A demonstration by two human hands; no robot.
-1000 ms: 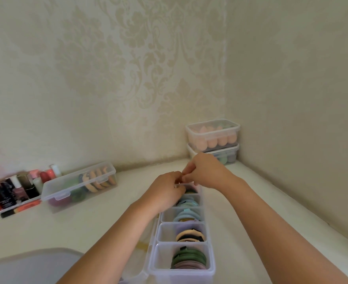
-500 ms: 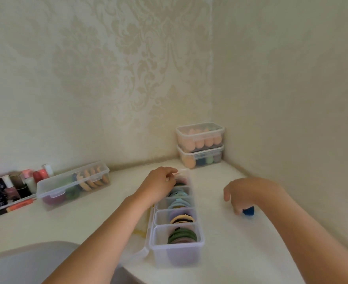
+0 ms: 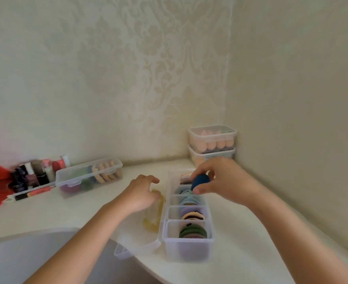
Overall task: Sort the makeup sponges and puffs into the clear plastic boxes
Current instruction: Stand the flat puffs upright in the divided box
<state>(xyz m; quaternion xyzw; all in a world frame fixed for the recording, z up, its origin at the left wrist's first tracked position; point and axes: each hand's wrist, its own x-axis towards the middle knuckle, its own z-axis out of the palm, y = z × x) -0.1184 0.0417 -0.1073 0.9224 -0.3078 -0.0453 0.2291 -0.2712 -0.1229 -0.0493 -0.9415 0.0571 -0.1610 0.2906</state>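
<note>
Your right grip (image 3: pixel 224 181) pinches a dark blue sponge (image 3: pixel 199 179) over the divided box (image 3: pixel 187 252); your left grip (image 3: pixel 141 194) rests on its lid (image 3: pixel 136 240), hold unclear.

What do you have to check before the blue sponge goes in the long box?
1. Grip on the blue sponge: the right hand pinches it. Ok.
2. Sponge over the long box: it hangs above the far end. Ok.
3. Lid out of the way: it lies open on the left, and the left hand rests on it. Ok.
4. Room in the far compartment: hidden behind the sponge and hand. Cannot tell.
5. Box flat on the table. Ok.
</note>
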